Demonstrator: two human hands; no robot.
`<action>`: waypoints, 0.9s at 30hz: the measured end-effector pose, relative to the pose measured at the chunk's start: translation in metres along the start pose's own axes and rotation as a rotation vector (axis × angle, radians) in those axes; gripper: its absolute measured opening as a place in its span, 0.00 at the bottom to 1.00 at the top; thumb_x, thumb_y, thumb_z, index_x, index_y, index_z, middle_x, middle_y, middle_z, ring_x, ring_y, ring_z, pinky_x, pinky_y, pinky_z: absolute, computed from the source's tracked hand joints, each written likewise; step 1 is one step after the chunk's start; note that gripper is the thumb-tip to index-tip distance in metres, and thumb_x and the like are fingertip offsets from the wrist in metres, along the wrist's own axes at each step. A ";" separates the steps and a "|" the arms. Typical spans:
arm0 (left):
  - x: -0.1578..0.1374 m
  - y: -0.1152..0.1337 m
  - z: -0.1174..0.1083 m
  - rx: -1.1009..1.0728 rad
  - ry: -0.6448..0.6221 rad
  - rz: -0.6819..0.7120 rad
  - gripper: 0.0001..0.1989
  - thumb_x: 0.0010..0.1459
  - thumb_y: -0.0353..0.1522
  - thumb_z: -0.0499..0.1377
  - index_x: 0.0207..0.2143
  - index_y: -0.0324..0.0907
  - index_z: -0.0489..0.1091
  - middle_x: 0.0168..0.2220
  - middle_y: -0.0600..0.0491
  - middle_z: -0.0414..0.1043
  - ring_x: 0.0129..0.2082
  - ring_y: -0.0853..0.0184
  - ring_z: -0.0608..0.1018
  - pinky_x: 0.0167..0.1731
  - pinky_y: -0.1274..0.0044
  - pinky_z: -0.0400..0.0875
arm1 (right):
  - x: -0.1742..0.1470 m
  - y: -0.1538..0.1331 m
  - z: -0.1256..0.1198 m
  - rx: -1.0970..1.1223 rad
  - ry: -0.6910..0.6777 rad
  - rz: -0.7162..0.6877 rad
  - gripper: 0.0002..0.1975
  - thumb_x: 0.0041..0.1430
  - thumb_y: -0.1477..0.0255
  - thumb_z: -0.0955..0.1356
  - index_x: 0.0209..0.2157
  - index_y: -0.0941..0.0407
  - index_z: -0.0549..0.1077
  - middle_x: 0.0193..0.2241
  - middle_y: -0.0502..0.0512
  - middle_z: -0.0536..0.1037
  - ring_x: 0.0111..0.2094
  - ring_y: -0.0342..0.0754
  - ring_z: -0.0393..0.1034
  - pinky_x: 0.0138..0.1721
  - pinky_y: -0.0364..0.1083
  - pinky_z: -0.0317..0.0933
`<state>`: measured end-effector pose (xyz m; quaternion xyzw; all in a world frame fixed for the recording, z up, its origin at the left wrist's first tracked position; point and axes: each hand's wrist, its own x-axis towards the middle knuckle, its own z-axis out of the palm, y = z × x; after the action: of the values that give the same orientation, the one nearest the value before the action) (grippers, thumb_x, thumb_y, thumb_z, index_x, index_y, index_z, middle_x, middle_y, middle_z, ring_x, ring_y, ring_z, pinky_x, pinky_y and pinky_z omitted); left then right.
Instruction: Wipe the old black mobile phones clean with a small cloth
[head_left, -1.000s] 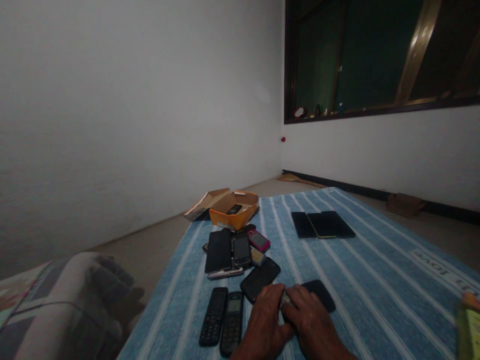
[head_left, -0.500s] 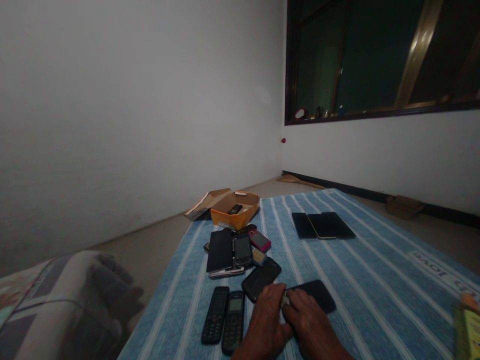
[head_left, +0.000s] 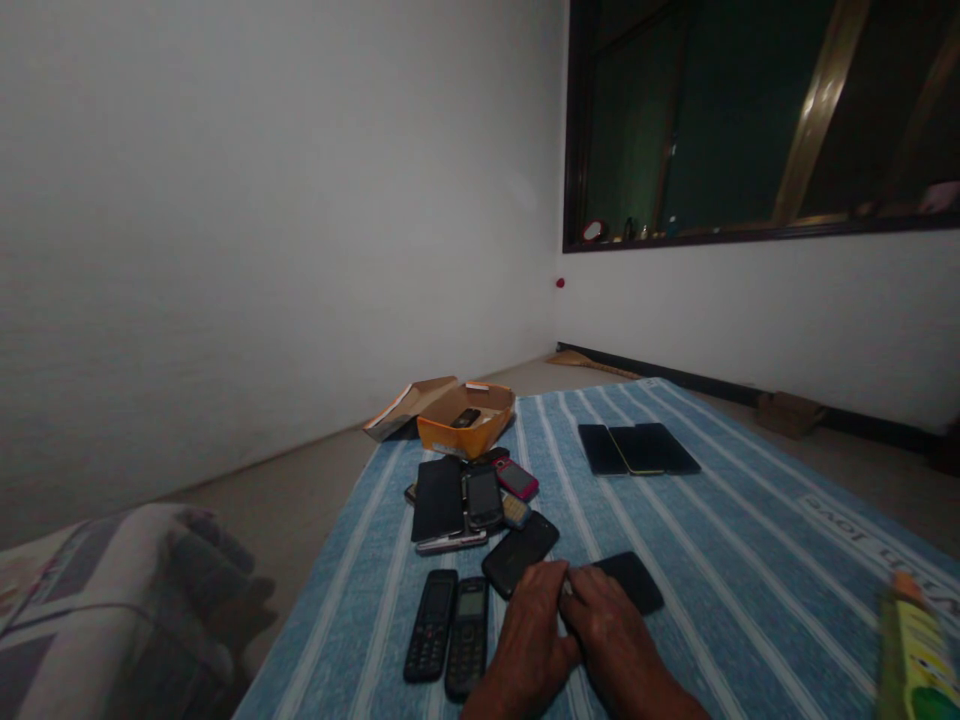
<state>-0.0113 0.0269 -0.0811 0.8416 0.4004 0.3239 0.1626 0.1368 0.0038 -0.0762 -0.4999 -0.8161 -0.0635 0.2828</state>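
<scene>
My left hand (head_left: pixel 529 625) and my right hand (head_left: pixel 611 630) are close together at the bottom centre, fingers bent inward and fingertips meeting. Whatever they hold is hidden behind the fingers. Just beyond the left fingertips lies a dark phone (head_left: pixel 525 545), face unclear. Another black phone (head_left: pixel 636 580) is partly covered by my right hand. To the left, two keypad phones, one black (head_left: pixel 430 625) and one with a pale screen (head_left: pixel 468 635), lie side by side on the striped blue cloth (head_left: pixel 352 610).
Farther up sits a pile with a black flat device (head_left: pixel 439 498), a touchscreen phone (head_left: pixel 484 497) and a pink phone (head_left: pixel 517 478). Behind it stands an open orange box (head_left: pixel 459 440) with a phone inside. Dark flat devices (head_left: pixel 656 448) lie right; a yellow packet (head_left: pixel 919 660) is at the right edge.
The view has shifted slightly. My hands remain together over the cloth, and a small pale thing that showed between the fingertips is now almost hidden.
</scene>
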 end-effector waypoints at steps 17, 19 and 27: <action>0.003 0.002 0.001 -0.060 0.029 0.020 0.31 0.48 0.25 0.57 0.57 0.39 0.60 0.54 0.40 0.69 0.56 0.52 0.70 0.56 0.54 0.64 | 0.008 -0.007 -0.005 0.001 -0.015 0.055 0.15 0.58 0.83 0.68 0.45 0.54 0.75 0.41 0.52 0.76 0.42 0.49 0.67 0.41 0.46 0.59; 0.000 -0.004 0.007 -0.015 0.068 0.042 0.31 0.49 0.25 0.57 0.58 0.38 0.59 0.55 0.38 0.68 0.58 0.50 0.68 0.57 0.52 0.62 | 0.007 -0.006 -0.005 0.004 -0.013 0.058 0.15 0.58 0.83 0.68 0.45 0.54 0.75 0.40 0.52 0.76 0.41 0.49 0.67 0.40 0.46 0.59; -0.006 -0.013 0.014 0.058 0.057 0.053 0.33 0.52 0.28 0.57 0.61 0.38 0.56 0.58 0.38 0.65 0.60 0.49 0.66 0.58 0.54 0.62 | 0.007 -0.003 0.001 0.003 0.014 0.044 0.14 0.57 0.83 0.68 0.44 0.55 0.73 0.39 0.52 0.75 0.40 0.50 0.67 0.39 0.47 0.57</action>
<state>-0.0118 0.0302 -0.1005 0.8467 0.3916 0.3403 0.1178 0.1314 0.0078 -0.0725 -0.5167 -0.8031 -0.0596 0.2907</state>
